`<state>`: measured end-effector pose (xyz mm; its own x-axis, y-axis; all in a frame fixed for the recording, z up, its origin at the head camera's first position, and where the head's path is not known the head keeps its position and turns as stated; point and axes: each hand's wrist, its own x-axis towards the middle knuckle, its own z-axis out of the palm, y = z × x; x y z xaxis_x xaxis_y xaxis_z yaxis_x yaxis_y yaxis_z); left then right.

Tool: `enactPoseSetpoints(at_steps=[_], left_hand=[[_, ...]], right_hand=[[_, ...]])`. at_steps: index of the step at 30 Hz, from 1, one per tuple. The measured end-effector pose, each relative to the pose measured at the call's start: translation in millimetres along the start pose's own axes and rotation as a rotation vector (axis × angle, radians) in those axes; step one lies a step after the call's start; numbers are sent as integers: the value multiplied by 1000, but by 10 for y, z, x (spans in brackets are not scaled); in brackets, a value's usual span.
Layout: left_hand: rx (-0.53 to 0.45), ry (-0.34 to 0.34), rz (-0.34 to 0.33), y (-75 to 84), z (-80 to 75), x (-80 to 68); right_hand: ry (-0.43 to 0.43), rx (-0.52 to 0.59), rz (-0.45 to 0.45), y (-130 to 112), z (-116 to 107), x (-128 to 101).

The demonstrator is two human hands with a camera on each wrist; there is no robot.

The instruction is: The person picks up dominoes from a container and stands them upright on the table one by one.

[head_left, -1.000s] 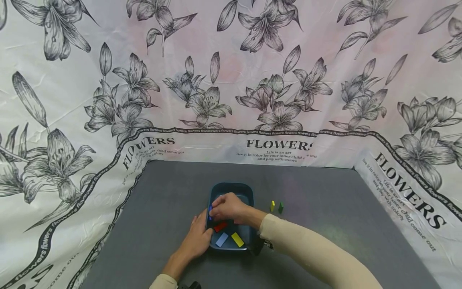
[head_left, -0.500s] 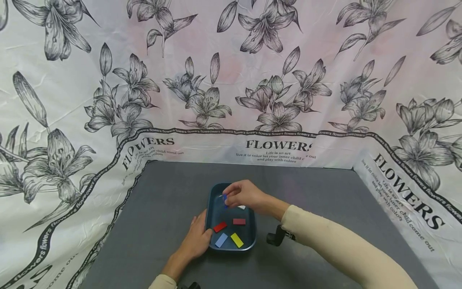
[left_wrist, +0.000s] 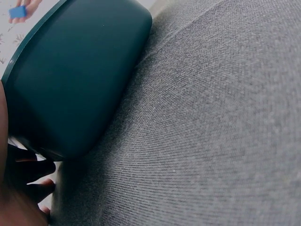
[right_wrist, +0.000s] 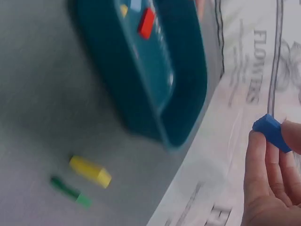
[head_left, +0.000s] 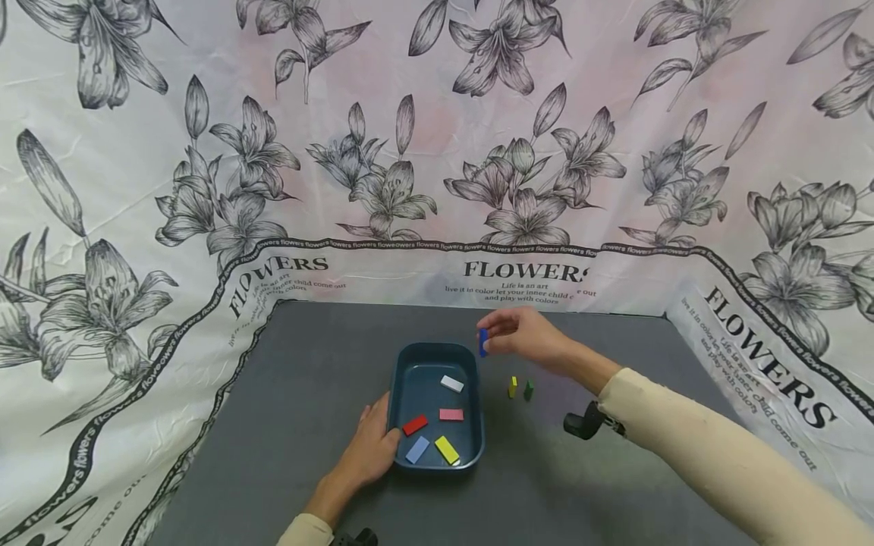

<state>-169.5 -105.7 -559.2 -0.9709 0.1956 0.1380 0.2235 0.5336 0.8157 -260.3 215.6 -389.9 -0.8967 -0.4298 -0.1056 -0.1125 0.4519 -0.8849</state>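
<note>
Your right hand (head_left: 529, 345) pinches the blue block (head_left: 482, 342) in a closed grip, above the counter (head_left: 307, 379) just beyond the tray's (head_left: 399, 371) far right corner. Your left hand (head_left: 372, 447) rests against the tray's near left edge, fingers relaxed.

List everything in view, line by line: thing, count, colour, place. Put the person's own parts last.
Tray: 1, dark teal, middle of the table.
Blocks in the tray: 5; white, pink-red, red, light blue, yellow.
Yellow block: 1, upright on the table right of the tray.
Green block: 1, upright just right of the yellow one.
Dark blue block: 1, in the air past the tray's far right corner.
Table: 1, grey cloth.
Backdrop: 1, white with flower print, behind and at both sides.
Left hand: rests against the tray's near left edge.
Right hand: its grip pinches the dark blue block.
</note>
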Motion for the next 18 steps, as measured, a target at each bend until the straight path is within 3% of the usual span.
enactPoseSetpoints(at_steps=[10,18], left_hand=[[-8,26,67,69,-31,-40],[21,-10,-2,74,-20,-19]], right_hand=[[145,-63,49,406,-376,-378],[198,-80,61,775,-394,-566]])
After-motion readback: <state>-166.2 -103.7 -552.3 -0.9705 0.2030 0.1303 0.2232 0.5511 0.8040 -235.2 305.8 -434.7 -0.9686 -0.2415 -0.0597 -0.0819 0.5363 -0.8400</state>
